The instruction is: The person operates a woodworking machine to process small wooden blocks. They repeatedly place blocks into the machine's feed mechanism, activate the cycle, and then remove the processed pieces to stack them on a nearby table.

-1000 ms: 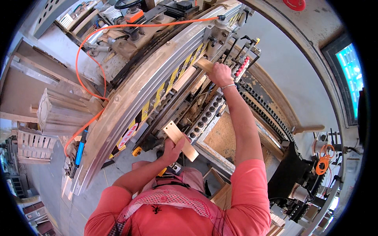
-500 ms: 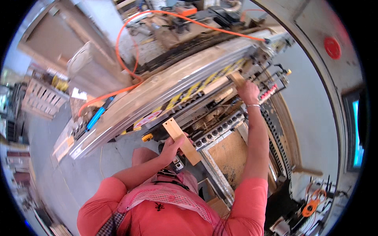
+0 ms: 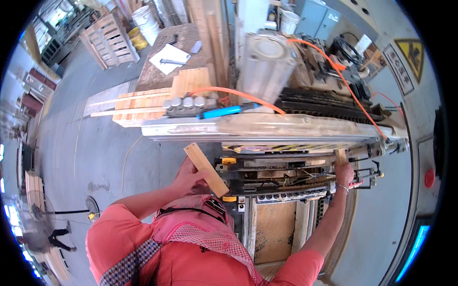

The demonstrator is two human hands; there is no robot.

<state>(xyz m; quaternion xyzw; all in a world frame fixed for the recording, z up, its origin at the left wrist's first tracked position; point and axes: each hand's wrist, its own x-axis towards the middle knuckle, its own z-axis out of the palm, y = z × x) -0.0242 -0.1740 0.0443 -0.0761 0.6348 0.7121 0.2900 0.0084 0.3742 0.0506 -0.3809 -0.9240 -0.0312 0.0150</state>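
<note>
floor (image 3: 102,157): open room left of the left fingers (image 3: 200,176)
yellow knob (image 3: 229,161): in the way, right of those fingers
long beam (image 3: 286,126): bars the way ahead of both hands
orange hose (image 3: 328,61): loops over beyond the beam
black levers (image 3: 376,168): crowd the right side of the right fingers (image 3: 342,170)

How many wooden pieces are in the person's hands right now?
2. One longer-looking wooden piece lies slanted in the left hand; the other wooden piece juts forward from the right hand, which covers part of it. Any further piece under the fingers would be hidden.
</note>
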